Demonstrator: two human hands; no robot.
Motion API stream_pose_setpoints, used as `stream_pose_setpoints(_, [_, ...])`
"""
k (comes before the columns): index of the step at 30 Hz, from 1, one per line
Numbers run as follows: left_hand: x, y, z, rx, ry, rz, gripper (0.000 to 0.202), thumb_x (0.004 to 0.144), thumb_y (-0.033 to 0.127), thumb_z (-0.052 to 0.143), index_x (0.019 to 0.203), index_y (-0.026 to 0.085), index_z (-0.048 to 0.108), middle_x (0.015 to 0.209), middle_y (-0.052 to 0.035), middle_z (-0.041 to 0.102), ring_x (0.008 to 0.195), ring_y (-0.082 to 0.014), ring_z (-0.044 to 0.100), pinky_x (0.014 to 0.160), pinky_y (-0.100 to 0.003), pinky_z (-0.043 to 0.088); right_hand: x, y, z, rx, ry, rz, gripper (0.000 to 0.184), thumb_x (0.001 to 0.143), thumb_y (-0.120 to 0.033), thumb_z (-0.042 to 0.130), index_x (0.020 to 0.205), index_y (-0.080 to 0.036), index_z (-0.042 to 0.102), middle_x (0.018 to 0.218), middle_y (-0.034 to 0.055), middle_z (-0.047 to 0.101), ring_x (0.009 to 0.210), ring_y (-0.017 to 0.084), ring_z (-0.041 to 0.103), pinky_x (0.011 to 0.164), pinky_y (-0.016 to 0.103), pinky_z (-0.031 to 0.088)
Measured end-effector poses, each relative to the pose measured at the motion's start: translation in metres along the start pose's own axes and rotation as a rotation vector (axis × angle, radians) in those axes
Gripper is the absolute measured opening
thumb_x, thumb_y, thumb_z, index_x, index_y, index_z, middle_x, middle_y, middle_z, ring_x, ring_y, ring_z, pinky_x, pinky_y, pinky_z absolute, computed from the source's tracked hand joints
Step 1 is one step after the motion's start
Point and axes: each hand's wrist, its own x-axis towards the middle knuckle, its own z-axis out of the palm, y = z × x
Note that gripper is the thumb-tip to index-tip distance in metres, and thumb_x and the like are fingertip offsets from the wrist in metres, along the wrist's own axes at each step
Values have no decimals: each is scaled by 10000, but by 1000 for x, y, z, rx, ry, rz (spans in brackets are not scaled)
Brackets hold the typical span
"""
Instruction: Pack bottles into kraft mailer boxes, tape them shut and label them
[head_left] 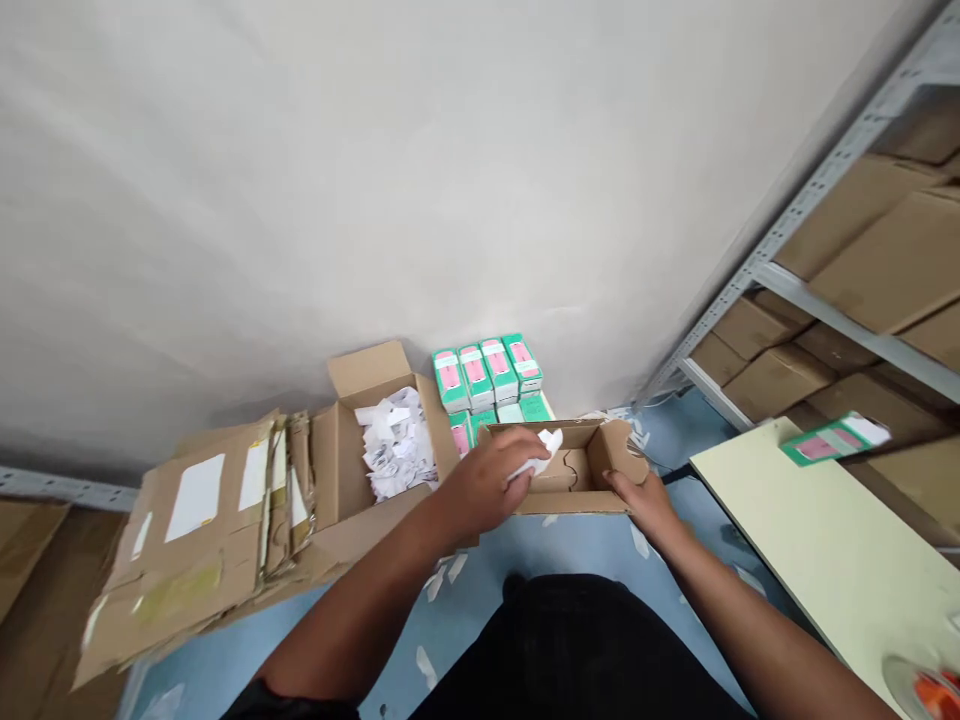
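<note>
Left hand [491,477] gripping white paper [551,442] at open carton [574,502]; right hand [643,499] holding carton's right end.

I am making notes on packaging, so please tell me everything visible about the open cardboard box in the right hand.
The open cardboard box is brown and oblong, its opening facing up. A curved cut line shows inside; the right end has a curved, notched edge. The right hand grips that end, while the left hand, holding white paper, hides part of the left. It is nearer the person than the green packs. Its underside is hidden.
</note>
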Motion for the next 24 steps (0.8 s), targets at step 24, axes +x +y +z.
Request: stream_pose_setpoints(24, [309,161,339,-74,-323,9,277,929,337,615,1183,252,686,1200,-74,715,1109,-244,675,1015,-399,533,-12,286,-322,219,532,358,433,817,-499,612,1047,-154,736,1061,167,792,1055,345,738,885,427,583])
